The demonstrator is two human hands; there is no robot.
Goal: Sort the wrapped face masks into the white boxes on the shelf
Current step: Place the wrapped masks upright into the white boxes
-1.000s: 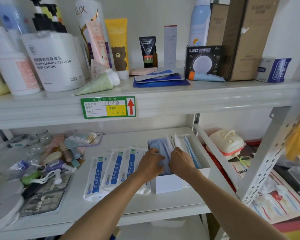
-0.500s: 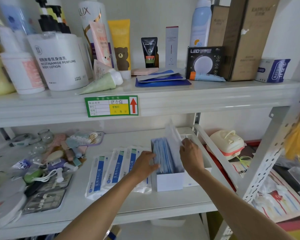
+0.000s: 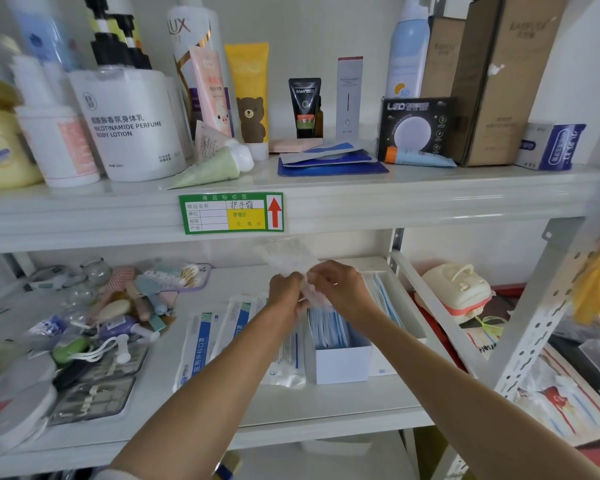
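Note:
Both hands are raised above the middle shelf, holding one crumpled clear plastic wrapper (image 3: 286, 259) between them. My left hand (image 3: 286, 292) grips its lower left part and my right hand (image 3: 338, 289) pinches it from the right. Directly below stands a white box (image 3: 342, 363) packed with upright blue masks (image 3: 328, 329). A second white box (image 3: 400, 308) with more masks sits to its right, partly hidden by my right forearm. Several wrapped face mask packs (image 3: 201, 344) with blue stripes lie flat left of the boxes.
The upper shelf edge with a green price label (image 3: 231, 213) hangs just above my hands. Small toiletries and a manicure set (image 3: 94, 400) crowd the left of the shelf. A white slanted shelf brace (image 3: 437, 317) runs along the right. Bottles and cartons fill the upper shelf.
Both hands have lifted out of the box area and come together. The clear wrapper that my right hand was pulling from the box is now up in the air, bunched between both hands.

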